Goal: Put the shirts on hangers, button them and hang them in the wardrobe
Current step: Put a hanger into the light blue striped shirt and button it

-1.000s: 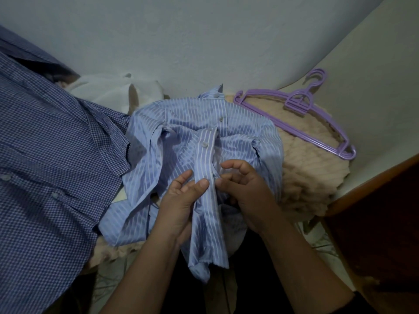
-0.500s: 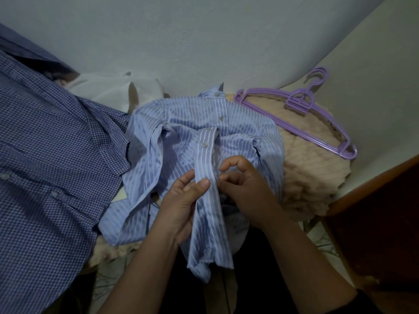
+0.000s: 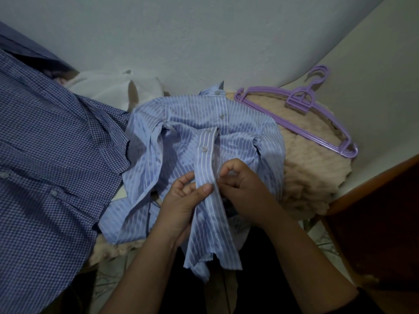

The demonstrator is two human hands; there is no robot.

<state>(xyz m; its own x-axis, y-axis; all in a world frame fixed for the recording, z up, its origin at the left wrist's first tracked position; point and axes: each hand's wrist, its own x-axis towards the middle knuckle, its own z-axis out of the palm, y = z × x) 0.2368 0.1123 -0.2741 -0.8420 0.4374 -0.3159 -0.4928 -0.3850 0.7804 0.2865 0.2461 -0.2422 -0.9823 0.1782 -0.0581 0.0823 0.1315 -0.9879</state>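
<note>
**Hands Work Button Strip of Striped Shirt on Blanket**

A person's left hand (image 3: 181, 200) pinched the button strip (image 3: 205, 168) of a light-blue striped shirt (image 3: 181, 141), thumb pressed on top of the strip and fingers curled beneath it. The right hand (image 3: 244, 191) met it from the other side, fingers curled and grasping the shirt's fabric just beside the strip. The shirt lay front-up across the middle of a beige blanket (image 3: 313, 177), its collar (image 3: 214, 90) toward the blanket's far edge by the wall (image 3: 204, 37) and its hem hanging over the near edge. 2 buttons showed on the front above the hands. A stack of purple hangers (image 3: 301, 123) rested along the blanket's far right edge, well apart from the hands. A dark-blue checked shirt (image 3: 45, 166) spread over the left side, touching the striped shirt's sleeve. White cloth (image 3: 108, 87) sat at the far left, against the wall. A wooden edge (image 3: 371, 177) showed at the right.
</note>
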